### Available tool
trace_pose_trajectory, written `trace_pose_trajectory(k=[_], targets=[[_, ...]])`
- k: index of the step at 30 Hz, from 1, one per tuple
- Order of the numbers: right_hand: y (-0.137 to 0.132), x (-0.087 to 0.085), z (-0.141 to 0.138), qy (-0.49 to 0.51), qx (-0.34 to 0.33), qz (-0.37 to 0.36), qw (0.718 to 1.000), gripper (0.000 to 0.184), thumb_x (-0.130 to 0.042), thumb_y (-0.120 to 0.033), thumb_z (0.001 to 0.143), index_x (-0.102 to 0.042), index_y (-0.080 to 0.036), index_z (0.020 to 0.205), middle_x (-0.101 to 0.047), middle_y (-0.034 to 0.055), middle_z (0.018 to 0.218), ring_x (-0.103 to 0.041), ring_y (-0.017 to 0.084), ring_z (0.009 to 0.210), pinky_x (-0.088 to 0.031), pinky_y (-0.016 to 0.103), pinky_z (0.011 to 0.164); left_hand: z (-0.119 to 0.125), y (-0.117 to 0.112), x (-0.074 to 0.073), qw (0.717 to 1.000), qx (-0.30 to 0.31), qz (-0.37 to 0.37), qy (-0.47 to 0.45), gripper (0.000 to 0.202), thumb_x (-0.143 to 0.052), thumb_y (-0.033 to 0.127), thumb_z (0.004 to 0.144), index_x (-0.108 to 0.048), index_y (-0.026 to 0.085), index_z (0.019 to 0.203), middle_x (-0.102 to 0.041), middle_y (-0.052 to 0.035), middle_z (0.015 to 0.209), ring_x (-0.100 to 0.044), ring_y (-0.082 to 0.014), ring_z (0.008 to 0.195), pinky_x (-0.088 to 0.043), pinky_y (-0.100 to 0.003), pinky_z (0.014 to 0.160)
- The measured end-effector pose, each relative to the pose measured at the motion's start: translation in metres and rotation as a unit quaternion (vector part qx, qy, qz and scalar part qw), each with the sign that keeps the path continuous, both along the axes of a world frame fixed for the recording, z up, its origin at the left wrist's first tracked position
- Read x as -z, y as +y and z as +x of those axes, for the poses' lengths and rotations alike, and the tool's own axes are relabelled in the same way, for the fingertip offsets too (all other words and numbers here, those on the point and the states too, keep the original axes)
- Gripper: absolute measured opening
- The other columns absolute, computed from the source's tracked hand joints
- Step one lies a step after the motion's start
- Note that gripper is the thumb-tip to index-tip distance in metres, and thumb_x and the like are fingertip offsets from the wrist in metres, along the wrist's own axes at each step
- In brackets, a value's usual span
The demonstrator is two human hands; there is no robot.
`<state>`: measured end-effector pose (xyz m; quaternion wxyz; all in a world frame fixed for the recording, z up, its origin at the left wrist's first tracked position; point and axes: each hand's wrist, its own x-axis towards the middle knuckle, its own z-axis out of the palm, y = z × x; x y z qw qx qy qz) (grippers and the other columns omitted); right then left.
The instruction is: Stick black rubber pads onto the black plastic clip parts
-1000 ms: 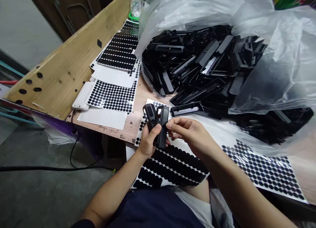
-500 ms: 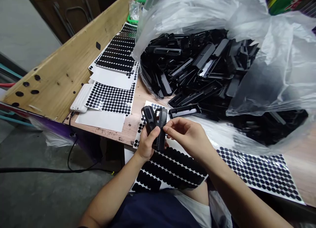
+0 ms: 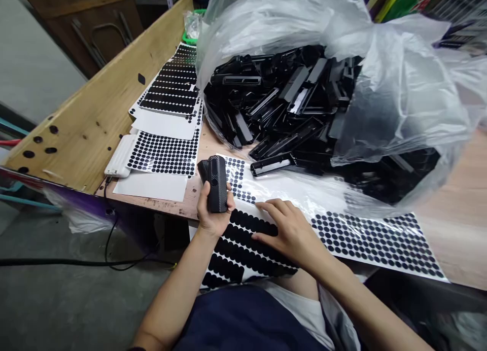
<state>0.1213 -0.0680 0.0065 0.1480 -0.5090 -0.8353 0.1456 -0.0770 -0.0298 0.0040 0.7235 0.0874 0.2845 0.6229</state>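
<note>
My left hand (image 3: 214, 216) is wrapped round black plastic casings (image 3: 217, 183) with a carbon-fibre-like texture, one overlapping another, held upright at the table's front edge. On the front casing a round spot shows near its middle. My right hand (image 3: 291, 229) is open, thumb and fingers apart, over a sheet of large black round stickers (image 3: 247, 239) that lies across my lap. I see nothing between its fingers. Behind it, a sheet of small black dot stickers (image 3: 373, 242) lies on the table. One loose black casing (image 3: 273, 164) rests at the bag's mouth.
A big clear plastic bag (image 3: 407, 87) full of black casings (image 3: 281, 107) fills the table's middle. More sticker sheets (image 3: 163, 150) and a white power bank (image 3: 120, 155) with a cable lie at left, beside a wooden side board (image 3: 87, 97). A green basket (image 3: 189, 39) stands behind.
The casings in my left hand have come together, overlapping where they were fanned apart. My right hand has let go of them, opened, and moved down over the lap sheet. The view has shifted slightly.
</note>
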Motion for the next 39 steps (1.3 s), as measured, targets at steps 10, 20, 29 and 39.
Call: trace_pose_trajectory(k=[10, 20, 29, 39], targets=[[0.009, -0.043, 0.004, 0.168, 0.017, -0.216, 0.962, 0.026, -0.069, -0.031, 0.091, -0.076, -0.024, 0.115, -0.081, 0.0057, 0.111, -0.075, 0.028, 0.1, -0.058, 0.041, 0.088, -0.039, -0.023, -0.048, 0.947, -0.003, 0.25, 0.204, 0.049, -0.064, 0.064, 0.089, -0.074, 0.017, 0.082, -0.065, -0.0036, 0.074, -0.064, -0.0162, 0.064, -0.061, -0.037, 0.08], [0.028, -0.059, -0.001, 0.271, -0.027, -0.241, 0.932, 0.044, -0.071, -0.045, 0.088, -0.074, -0.022, 0.125, -0.081, 0.0072, 0.107, -0.074, 0.027, 0.098, -0.059, 0.042, 0.088, -0.036, -0.028, -0.039, 0.921, -0.004, 0.181, 0.344, 0.039, -0.079, 0.049, 0.08, -0.07, 0.015, 0.097, -0.075, -0.0084, 0.079, -0.068, -0.0185, 0.061, -0.055, -0.028, 0.057], [0.024, -0.031, 0.037, 0.265, 0.032, -0.25, 0.931, 0.047, -0.072, -0.05, 0.085, -0.074, -0.02, 0.122, -0.072, 0.0033, 0.082, -0.064, 0.02, 0.071, -0.053, 0.032, 0.062, -0.06, 0.009, -0.014, 0.879, -0.103, 0.154, 0.439, 0.048, -0.081, 0.049, 0.079, -0.07, 0.015, 0.112, -0.075, -0.0051, 0.08, -0.07, -0.0177, 0.066, -0.058, -0.027, 0.064], [0.021, -0.004, 0.027, 0.202, 0.093, -0.16, 0.962, 0.047, -0.065, -0.05, 0.089, -0.072, -0.02, 0.124, -0.066, -0.0001, 0.066, -0.059, 0.019, 0.058, -0.046, 0.032, 0.06, 0.025, -0.007, -0.023, 0.936, 0.118, 0.175, 0.281, 0.057, -0.084, 0.051, 0.078, -0.068, 0.016, 0.121, -0.076, -0.0105, 0.101, -0.076, -0.0226, 0.07, -0.063, -0.034, 0.066]])
